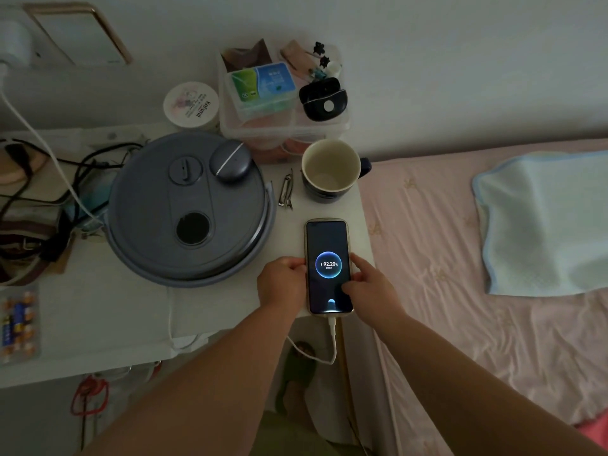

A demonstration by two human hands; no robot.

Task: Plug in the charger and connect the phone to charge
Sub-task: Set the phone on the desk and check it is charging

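Phone (328,266) is lying flat near the worktop (230,307) edge next to the bed (460,258), long axis pointing away from the person, screen lit at 92.20% so I'd say it's charging. Left hand (282,282) pinches its left edge, right hand (368,284) pinches the right edge, thumb on the glass. Both equally close. White rubbery cable (332,340) droops from the bottom port. Glossy slab, rounded corners.

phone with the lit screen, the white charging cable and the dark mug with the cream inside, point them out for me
phone with the lit screen (328,245), head view, on the dark screen above the charge ring
white charging cable (333,337), head view, just below its plug
dark mug with the cream inside (330,166), head view, on the inner wall
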